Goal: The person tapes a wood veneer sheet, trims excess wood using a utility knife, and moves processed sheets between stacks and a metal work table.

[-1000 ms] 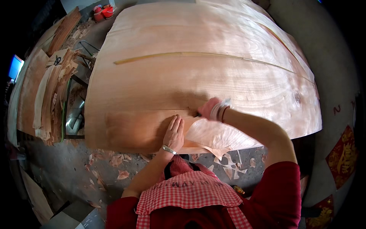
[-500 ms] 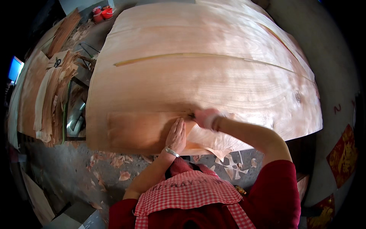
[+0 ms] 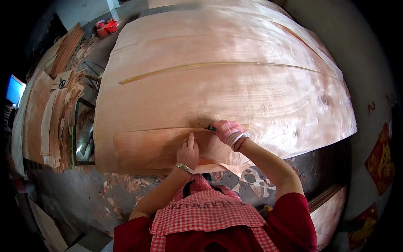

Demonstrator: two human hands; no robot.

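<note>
A narrow piece of brown wood veneer (image 3: 147,145) lies along the near edge of a large pale veneer sheet (image 3: 197,92). My bare left hand (image 3: 187,154) rests on the narrow piece with its index finger stretched toward the far edge; some other fingers look bent under. To its right, my right hand (image 3: 227,131), in a pink-and-white glove, is closed round a small dark-green tool (image 3: 210,127) at that same edge. The tool's working end is too small to make out. Beside the right wrist, the narrow piece's right end is uneven and partly lifted.
A long thin strip (image 3: 189,66) lies across the large sheet. Stacked veneer pieces (image 3: 58,122) stand at the left on a dark metal frame (image 3: 77,126). Veneer scraps (image 3: 256,182) litter the floor. Red buckets (image 3: 111,27) stand far left; a wall (image 3: 357,71) rises at the right.
My left hand has gone from lying flat to pressing with a stretched index finger, slightly nearer me. My right hand, blurred before, is sharp now at about the same edge. The view has shifted slightly.
</note>
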